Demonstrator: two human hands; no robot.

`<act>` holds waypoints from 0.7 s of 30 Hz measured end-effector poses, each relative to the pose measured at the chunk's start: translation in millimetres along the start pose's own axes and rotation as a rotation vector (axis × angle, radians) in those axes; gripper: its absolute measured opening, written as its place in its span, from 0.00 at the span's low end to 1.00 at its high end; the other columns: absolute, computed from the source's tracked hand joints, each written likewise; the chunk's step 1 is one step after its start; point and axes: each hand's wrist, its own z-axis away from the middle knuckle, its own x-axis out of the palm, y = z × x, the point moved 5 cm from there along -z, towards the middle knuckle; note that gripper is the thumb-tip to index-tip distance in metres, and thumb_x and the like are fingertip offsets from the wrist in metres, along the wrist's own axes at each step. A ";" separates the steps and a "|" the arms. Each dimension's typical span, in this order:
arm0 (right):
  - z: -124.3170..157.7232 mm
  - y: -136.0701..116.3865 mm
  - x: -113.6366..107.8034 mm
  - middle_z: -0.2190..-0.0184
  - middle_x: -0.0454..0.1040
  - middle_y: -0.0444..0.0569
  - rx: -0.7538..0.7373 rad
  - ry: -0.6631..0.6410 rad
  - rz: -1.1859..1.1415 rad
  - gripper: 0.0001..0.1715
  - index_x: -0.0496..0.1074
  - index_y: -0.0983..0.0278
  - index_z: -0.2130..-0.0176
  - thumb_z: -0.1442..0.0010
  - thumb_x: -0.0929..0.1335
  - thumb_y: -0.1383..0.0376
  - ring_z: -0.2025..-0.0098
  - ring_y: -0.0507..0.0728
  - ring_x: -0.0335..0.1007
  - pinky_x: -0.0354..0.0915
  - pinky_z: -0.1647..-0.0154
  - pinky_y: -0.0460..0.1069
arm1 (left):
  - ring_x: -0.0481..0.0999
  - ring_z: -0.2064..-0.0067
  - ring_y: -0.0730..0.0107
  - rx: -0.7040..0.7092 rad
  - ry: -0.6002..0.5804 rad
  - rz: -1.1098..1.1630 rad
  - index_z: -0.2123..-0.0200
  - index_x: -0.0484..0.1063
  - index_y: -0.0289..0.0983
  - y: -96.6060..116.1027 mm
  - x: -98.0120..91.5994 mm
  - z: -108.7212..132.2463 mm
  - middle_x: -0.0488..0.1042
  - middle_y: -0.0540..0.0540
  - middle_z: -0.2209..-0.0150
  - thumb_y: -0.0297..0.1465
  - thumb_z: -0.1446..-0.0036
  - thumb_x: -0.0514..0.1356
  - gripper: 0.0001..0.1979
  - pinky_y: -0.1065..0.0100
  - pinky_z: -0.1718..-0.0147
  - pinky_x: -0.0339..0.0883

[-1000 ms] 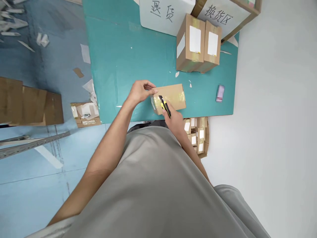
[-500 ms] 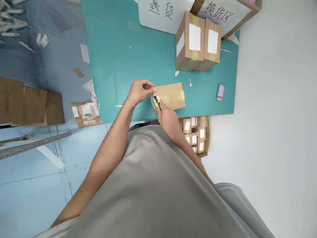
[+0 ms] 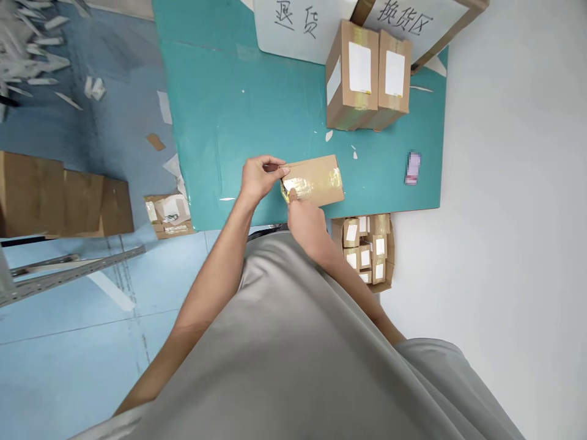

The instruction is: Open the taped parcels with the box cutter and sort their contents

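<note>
A small brown cardboard box (image 3: pixel 321 177) with shiny clear tape across it lies near the front edge of the green table. The thumb and fingers of my left hand (image 3: pixel 260 177) are closed on its far left corner. My right hand (image 3: pixel 306 221) is wrapped round a yellow and black box cutter (image 3: pixel 285 194), its index finger stretched along it. The cutter lies against the taped left end of the box; most of it is hidden by my hand, and the blade cannot be made out.
Two labelled boxes (image 3: pixel 367 76) stand at the back of the green table (image 3: pixel 220 122), before white bins (image 3: pixel 302 30) with handwriting. A pixelated phone-like thing (image 3: pixel 413 168) lies right. Below the edge is a carton of small boxes (image 3: pixel 364 250). Large cartons (image 3: pixel 68 198) stand on the left floor.
My right hand has shifted slightly left and down along the box's left end, and less of the box cutter shows. My left hand keeps its hold on the corner.
</note>
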 end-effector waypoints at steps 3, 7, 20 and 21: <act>2.2 -4.6 1.5 0.46 0.87 0.68 -0.018 -0.031 0.020 0.40 0.59 0.71 0.18 0.24 0.58 0.77 0.43 0.68 0.87 0.79 0.44 0.56 | 0.84 0.57 0.57 0.006 0.024 -0.023 0.61 0.86 0.37 -1.3 -0.2 -0.1 0.87 0.44 0.62 0.37 0.51 0.79 0.15 0.59 0.54 0.80; 21.7 -2.4 15.6 0.47 0.86 0.72 0.004 -0.106 0.046 0.40 0.56 0.76 0.17 0.24 0.58 0.79 0.44 0.66 0.88 0.80 0.45 0.56 | 0.85 0.54 0.56 0.029 0.047 -0.058 0.60 0.86 0.37 0.7 2.0 0.6 0.88 0.43 0.58 0.37 0.47 0.76 0.13 0.58 0.50 0.81; 2.4 136.1 -7.6 0.45 0.86 0.67 0.330 0.333 -0.191 0.41 0.49 0.71 0.13 0.16 0.52 0.60 0.44 0.71 0.86 0.75 0.44 0.56 | 0.87 0.50 0.54 0.010 0.021 -0.101 0.56 0.84 0.39 9.4 1.4 4.7 0.88 0.43 0.57 0.41 0.44 0.75 0.16 0.59 0.47 0.82; -2.3 144.3 -2.3 0.45 0.87 0.66 0.314 0.318 -0.220 0.41 0.51 0.70 0.13 0.15 0.52 0.59 0.45 0.71 0.86 0.75 0.44 0.56 | 0.87 0.49 0.54 0.017 0.021 -0.124 0.55 0.84 0.39 10.1 1.3 4.3 0.88 0.42 0.56 0.40 0.43 0.73 0.16 0.59 0.47 0.82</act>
